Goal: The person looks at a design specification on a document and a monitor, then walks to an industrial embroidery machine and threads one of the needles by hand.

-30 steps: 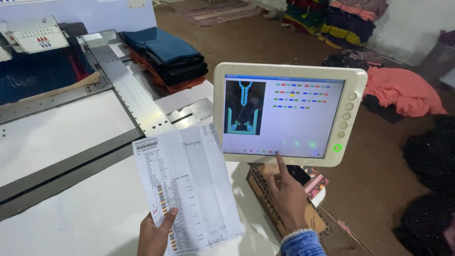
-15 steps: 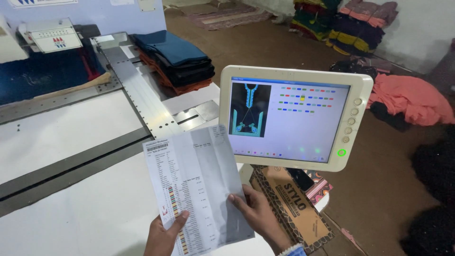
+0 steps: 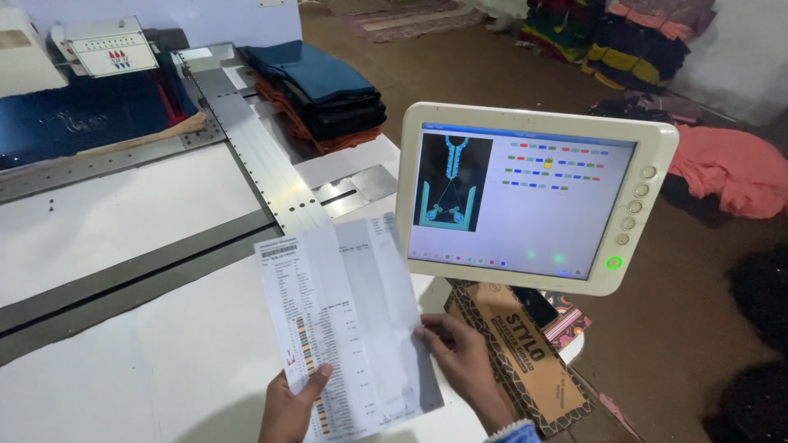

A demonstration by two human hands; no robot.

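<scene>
Both my hands hold a printed paper sheet [image 3: 349, 320] with columns of text and small colour marks. My left hand [image 3: 289, 408] grips its lower left edge, thumb on top. My right hand [image 3: 464, 361] holds its right edge from beneath, fingers curled on the paper. Just right of the sheet stands a white touchscreen panel [image 3: 533, 201], showing a blue garment design on black and rows of coloured bars, with round buttons and a green light down its right side.
The white machine table [image 3: 115, 221] with metal rails [image 3: 263, 164] spreads to the left. Folded blue, black and orange fabrics [image 3: 320, 94] are stacked at its far end. A patterned cardboard box [image 3: 517, 357] lies below the screen. Piles of cloth [image 3: 722, 168] lie on the brown floor.
My right hand left the bottom of the touchscreen and came down to hold the paper's right edge. The view shifted slightly closer to the sheet.
</scene>
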